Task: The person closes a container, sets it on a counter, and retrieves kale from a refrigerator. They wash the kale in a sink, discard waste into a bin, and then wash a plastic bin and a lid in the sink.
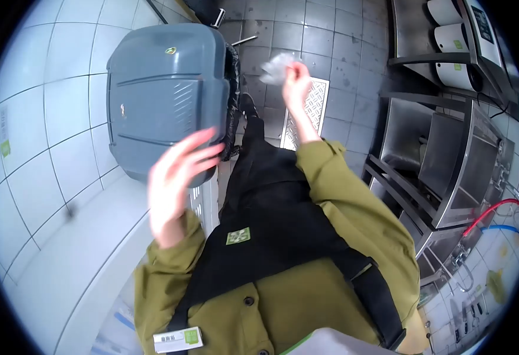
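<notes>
Pinched in the fingers of my right hand (296,83) is a crumpled piece of clear plastic (278,68), held out over the floor. My left hand (179,171) is blurred by motion, its fingers spread, with nothing visible in it. It is over the near right corner of a large grey-blue bin lid (153,89); whether it touches the lid I cannot tell. A black bin liner (234,89) shows along the lid's right edge, beside the plastic.
Below my right hand a metal floor grate (315,109) lies in the dark tiled floor (354,83). Metal sinks (442,154) stand on the right, with a red hose (490,214). White rolls (448,37) sit on a shelf at the upper right. A white tiled wall (64,100) is on the left.
</notes>
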`<state>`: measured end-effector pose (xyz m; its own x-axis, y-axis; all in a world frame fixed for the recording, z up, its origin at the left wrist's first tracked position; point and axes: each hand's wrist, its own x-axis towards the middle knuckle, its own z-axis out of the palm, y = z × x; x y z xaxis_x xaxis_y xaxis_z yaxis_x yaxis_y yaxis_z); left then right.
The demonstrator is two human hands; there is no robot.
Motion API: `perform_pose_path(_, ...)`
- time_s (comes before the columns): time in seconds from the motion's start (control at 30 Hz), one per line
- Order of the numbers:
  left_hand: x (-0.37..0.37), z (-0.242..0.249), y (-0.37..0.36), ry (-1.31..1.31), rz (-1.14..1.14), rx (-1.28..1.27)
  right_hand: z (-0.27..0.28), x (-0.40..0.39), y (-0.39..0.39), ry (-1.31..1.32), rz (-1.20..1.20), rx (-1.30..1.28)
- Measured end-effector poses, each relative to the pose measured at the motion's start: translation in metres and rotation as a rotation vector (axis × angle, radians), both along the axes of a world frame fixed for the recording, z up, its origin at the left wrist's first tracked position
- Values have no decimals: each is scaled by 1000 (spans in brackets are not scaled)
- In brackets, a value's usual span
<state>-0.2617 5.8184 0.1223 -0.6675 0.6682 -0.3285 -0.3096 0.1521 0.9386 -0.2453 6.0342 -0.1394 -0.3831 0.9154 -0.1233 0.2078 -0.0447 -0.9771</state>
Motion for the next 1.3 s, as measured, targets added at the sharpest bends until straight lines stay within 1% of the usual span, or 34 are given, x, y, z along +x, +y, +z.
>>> perform_pose_path(0.03,-8,14,-26,26,117,12,-19,-18,-16,70,-65,-39)
perform_pose_path(0.07,-19,24,-49,96,211,4,-20,-36,-40,123,-14,-85)
perform_pose_path(0.1,-29,31,-60,193,302,-47,-31,-54,-67,223,132,-207)
perform_pose_path(0.13,-40,37,-67,303,384,-93,-49,-74,-100,379,242,-464)
perform_pose_path(0.2,-64,44,-70,282,324,71,-31,-66,-119,298,643,-1387)
perform_pose_path(0.23,-72,46,-63,288,315,100,-25,-53,-119,278,669,-1306)
perform_pose_path(0.3,-85,43,-47,304,270,100,-11,-22,-78,248,684,-1063)
perform_pose_path(0.33,-84,40,-33,302,227,134,-15,11,-55,272,606,-965)
perform_pose_path(0.37,-82,35,-22,311,189,128,4,51,-35,125,495,-806)
perform_pose_path(0.4,-68,35,-5,311,111,122,10,96,-24,119,393,-739)
perform_pose_path(0.43,-53,33,8,272,17,195,21,144,-23,73,234,-530)
perform_pose_path(0.47,-31,36,22,254,-8,193,28,193,-22,67,62,-345)
perform_pose_path(0.5,-6,35,34,283,-67,249,47,245,-19,42,-105,-148)
perform_pose_path(0.53,18,31,44,291,-175,277,59,301,-24,178,-357,-196)
perform_pose_path(0.6,96,27,66,296,-391,308,114,421,-52,244,-754,30)
perform_pose_path(0.67,164,9,84,241,-642,344,157,556,-96,-33,-1165,511)
perform_pose_path(0.7,205,0,94,192,-684,344,171,623,-126,-107,-1402,598)
perform_pose_path(0.73,252,-7,101,174,-756,348,179,697,-155,-150,-1585,786)
perform_pose_path(0.77,297,-9,110,171,-836,343,184,769,-192,-317,-1760,916)
perform_pose_path(0.8,340,-12,114,170,-902,343,191,828,-230,-398,-1839,1024)
perform_pose_path(0.83,383,-10,116,172,-963,348,192,887,-266,-564,-1950,1011)
perform_pose_path(0.87,417,-15,121,149,-1041,372,184,940,-300,-728,-2080,945)
perform_pose_path(0.9,451,-17,123,170,-1120,376,176,985,-331,-832,-2242,849)
perform_pose_path(0.93,480,-18,124,194,-1197,378,169,1018,-355,-933,-2398,735)
perform_pose_path(1.0,524,-32,133,157,-1338,372,171,1054,-381,-1171,-2568,583)
perform_pose_path(1.07,561,-43,144,174,-1505,304,184,1095,-390,-1153,-2390,595)
perform_pose_path(1.1,573,-52,152,188,-1524,277,194,1119,-389,-1143,-2301,607)
perform_pose_path(1.13,583,-61,163,201,-1547,246,203,1143,-388,-999,-2247,331)
perform_pose_path(1.2,589,-81,185,290,-1524,243,208,1181,-381,-908,-2188,-133)
perform_pose_path(1.3,566,-100,213,385,-1402,205,180,1224,-364,-922,-2258,-350)
